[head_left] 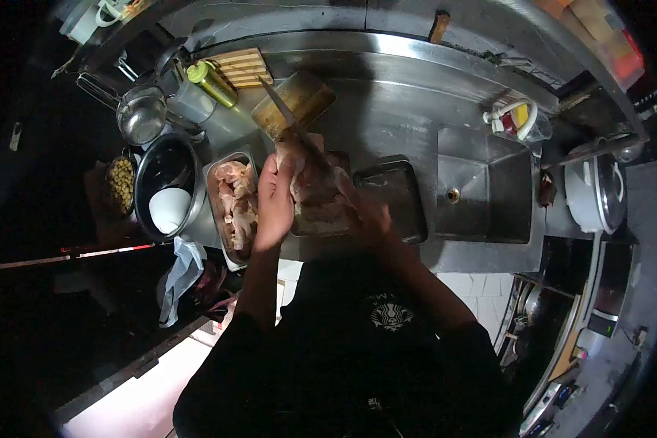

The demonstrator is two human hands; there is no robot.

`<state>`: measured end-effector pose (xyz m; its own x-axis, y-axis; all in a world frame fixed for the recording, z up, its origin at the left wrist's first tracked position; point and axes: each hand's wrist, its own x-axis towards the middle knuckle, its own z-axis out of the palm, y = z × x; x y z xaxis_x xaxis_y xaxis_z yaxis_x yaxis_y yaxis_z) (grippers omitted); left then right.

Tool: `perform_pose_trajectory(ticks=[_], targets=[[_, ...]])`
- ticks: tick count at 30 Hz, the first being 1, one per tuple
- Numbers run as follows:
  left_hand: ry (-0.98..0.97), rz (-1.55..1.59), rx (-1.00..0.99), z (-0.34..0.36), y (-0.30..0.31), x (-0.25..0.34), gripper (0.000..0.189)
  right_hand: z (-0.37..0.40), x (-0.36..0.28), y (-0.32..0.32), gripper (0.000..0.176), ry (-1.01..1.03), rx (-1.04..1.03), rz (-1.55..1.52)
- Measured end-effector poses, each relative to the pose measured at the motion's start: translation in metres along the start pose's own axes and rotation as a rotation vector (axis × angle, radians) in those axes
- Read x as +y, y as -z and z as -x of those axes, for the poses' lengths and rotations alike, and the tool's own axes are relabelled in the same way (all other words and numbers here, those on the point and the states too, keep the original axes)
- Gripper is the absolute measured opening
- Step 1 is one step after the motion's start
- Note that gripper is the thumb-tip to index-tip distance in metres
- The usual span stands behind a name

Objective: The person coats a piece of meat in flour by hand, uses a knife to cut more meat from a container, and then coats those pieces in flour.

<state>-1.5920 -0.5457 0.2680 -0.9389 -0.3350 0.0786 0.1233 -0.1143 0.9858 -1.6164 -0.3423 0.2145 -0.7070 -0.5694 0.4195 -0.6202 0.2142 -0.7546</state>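
Note:
My left hand is closed on a piece of raw meat, which looks like chicken, and lifts it above a board or tray mostly hidden beneath. In my right hand is a knife, its blade pointing up and to the left across the meat; the handle is hidden in the fingers. Left of my left hand stands a metal tray of raw chicken pieces. A dark, shallow rectangular tray lies just right of my right hand.
A brownish rectangular block or tin sits behind the meat. Leftward are a large dark bowl with a white bowl in it, a strainer and a green bottle. The steel sink is to the right, past it a white pot.

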Motion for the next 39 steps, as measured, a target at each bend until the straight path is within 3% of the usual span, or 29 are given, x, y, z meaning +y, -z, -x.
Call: perform_pose_trajectory(ticks=[2, 5, 8, 12, 15, 17, 19, 20, 23, 26, 27, 29, 31, 34, 37, 39], targets=[[0.128, 0.197, 0.070, -0.001, 0.007, -0.006, 0.038, -0.003, 0.005, -0.011, 0.060, 0.102, 0.105, -0.032], [0.178, 0.262, 0.161, -0.001, -0.006, 0.011, 0.029, 0.021, -0.007, -0.001, 0.061, -0.004, 0.055, -0.001], [0.128, 0.129, 0.145, 0.001, -0.006, 0.004, 0.028, 0.044, 0.000, 0.010, 0.061, -0.226, -0.205, 0.046], [0.102, 0.043, 0.158, 0.002, -0.011, -0.003, 0.032, 0.021, -0.018, 0.026, 0.059, -0.051, -0.061, 0.022], [0.290, 0.287, 0.193, 0.000, 0.001, -0.005, 0.044, 0.023, -0.005, 0.016, 0.052, 0.035, 0.061, 0.001], [0.291, 0.514, 0.192, -0.005, 0.014, -0.023, 0.043, 0.025, -0.003, 0.012, 0.048, 0.165, 0.194, 0.090], [0.324, 0.736, 0.202, -0.009, 0.017, -0.022, 0.040, 0.034, -0.009, 0.021, 0.044, 0.147, 0.172, 0.356], [0.336, 0.715, 0.214, -0.008, 0.020, -0.022, 0.040, 0.040, -0.009, 0.027, 0.043, 0.134, 0.161, 0.489], [0.424, 0.613, 0.186, -0.004, 0.037, -0.032, 0.038, 0.070, 0.025, 0.031, 0.044, -0.078, 0.338, 0.114], [0.403, 0.076, 0.168, 0.002, 0.055, -0.062, 0.036, 0.081, 0.025, 0.049, 0.043, -0.125, 0.258, 0.338], [0.431, 0.041, 0.132, 0.005, 0.066, -0.088, 0.034, 0.082, 0.022, 0.045, 0.043, -0.209, 0.346, 0.282], [0.243, -0.154, 0.105, 0.032, 0.088, -0.166, 0.032, 0.105, 0.031, 0.047, 0.044, -0.423, 0.255, 0.275], [0.503, -0.009, 0.023, 0.037, 0.053, -0.128, 0.033, 0.090, 0.003, 0.062, 0.048, -0.880, 0.277, -0.095], [0.554, -0.673, -0.194, 0.039, 0.012, -0.074, 0.039, 0.113, 0.023, 0.051, 0.050, -0.721, 0.310, 0.077], [0.350, -0.552, -0.142, 0.046, 0.024, -0.145, 0.042, 0.125, 0.032, 0.050, 0.049, -0.562, 0.344, 0.089], [0.060, -0.765, -0.306, 0.034, 0.022, -0.132, 0.043, 0.141, 0.051, 0.045, 0.050, -0.493, 0.283, 0.200]])
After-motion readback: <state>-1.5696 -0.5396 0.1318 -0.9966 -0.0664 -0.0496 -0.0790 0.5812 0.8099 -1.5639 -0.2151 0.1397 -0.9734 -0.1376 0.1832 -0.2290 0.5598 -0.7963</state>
